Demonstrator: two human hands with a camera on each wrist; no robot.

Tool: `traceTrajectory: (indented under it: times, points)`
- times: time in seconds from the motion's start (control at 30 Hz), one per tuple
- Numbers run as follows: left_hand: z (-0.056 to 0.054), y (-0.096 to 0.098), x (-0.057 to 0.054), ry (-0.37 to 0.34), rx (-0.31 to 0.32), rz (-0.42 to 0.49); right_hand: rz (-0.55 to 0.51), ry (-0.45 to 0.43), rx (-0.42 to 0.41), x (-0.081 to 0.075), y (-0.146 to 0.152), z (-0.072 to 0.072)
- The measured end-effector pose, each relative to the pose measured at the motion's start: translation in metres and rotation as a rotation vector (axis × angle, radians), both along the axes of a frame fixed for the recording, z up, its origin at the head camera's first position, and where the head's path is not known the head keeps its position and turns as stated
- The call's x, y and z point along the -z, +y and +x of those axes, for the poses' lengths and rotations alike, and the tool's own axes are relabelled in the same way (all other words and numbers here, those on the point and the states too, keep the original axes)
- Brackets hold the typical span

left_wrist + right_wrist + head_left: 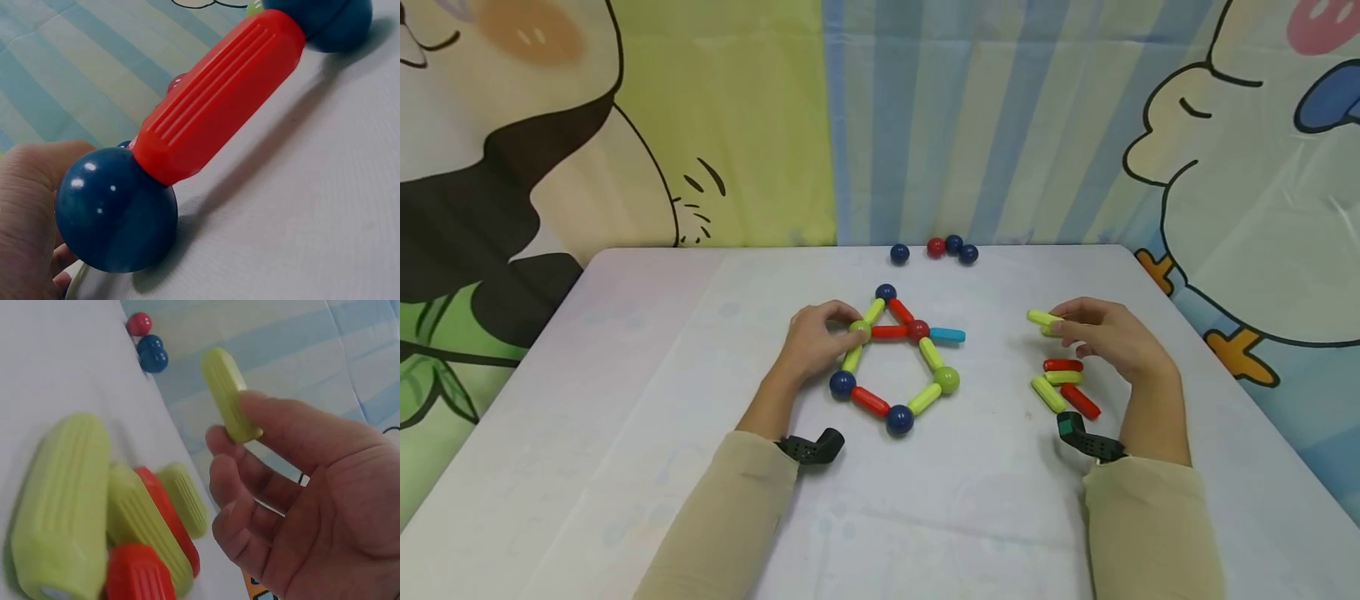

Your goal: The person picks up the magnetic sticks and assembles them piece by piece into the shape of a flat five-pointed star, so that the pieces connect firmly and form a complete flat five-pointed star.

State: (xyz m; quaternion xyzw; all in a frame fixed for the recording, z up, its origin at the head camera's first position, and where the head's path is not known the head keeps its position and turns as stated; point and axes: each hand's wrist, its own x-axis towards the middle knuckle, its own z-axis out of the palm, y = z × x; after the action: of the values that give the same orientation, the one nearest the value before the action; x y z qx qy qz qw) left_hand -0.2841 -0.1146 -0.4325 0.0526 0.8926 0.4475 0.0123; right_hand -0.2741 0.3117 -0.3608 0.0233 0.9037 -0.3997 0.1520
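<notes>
On the white table lies a figure of magnetic rods and balls, a triangle joined to a larger ring, with a blue rod [947,335] sticking out to the right from a red ball [918,331]. My left hand [817,342] grips the yellow-green ball [861,330] at its left corner between thumb and fingers. The left wrist view shows a red rod [219,94] between two blue balls, the nearer blue ball [119,209] partly covering that hand. Right of the figure, my right hand [1105,333] pinches a yellow-green rod [224,394] between thumb and forefinger, raised off the table.
Below the right hand lie loose rods: a yellow-green rod [184,500], a red rod [1063,365], and several more close together. At the table's back edge sit a blue ball [899,254], a red ball [936,247] and two more blue ones. A printed curtain [970,117] hangs behind.
</notes>
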Motion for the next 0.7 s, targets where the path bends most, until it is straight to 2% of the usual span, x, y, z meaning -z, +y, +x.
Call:
traceTrajectory:
  times: [0.2, 0.47, 0.7]
  points:
    - [0.000, 0.001, 0.000, 0.005, -0.010, -0.002, -0.084, -0.017, -0.051, 0.001, -0.013, -0.006]
    - [-0.001, 0.006, -0.002, -0.017, -0.011, 0.001, -0.189, -0.090, -0.089, 0.003, -0.031, -0.009]
    - [0.002, 0.002, -0.003, -0.021, -0.033, 0.000, -0.137, -0.168, -0.215, 0.005, -0.057, -0.018]
